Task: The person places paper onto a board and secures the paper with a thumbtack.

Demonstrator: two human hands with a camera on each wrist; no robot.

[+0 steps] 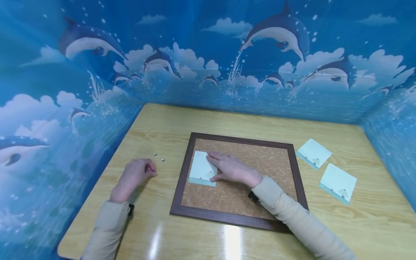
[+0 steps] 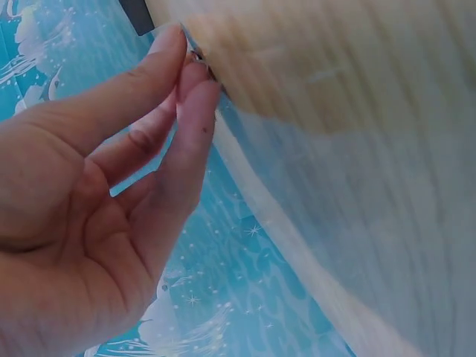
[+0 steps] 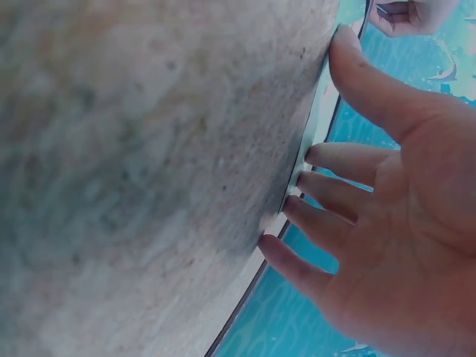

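My right hand (image 1: 232,169) lies over a pale green note sheet (image 1: 199,168) on the left part of a framed cork board (image 1: 250,206). Its fingers and thumb are spread, and the tips press on the sheet's right side, as the right wrist view also shows. Left of the board, my left hand (image 1: 136,176) is low over the table, thumb and fingertips pinched together. Between those fingertips a tiny dark, shiny thumbtack (image 2: 195,55) shows, mostly hidden. Two silver thumbtacks (image 1: 159,157) lie on the table just beyond that hand.
Two more note sheets, an upper one (image 1: 314,153) and a lower one (image 1: 338,183), lie on the table right of the board. The board's dark wooden frame (image 1: 180,180) forms a raised edge. A blue dolphin-print curtain (image 1: 208,54) surrounds the wooden table (image 1: 227,115).
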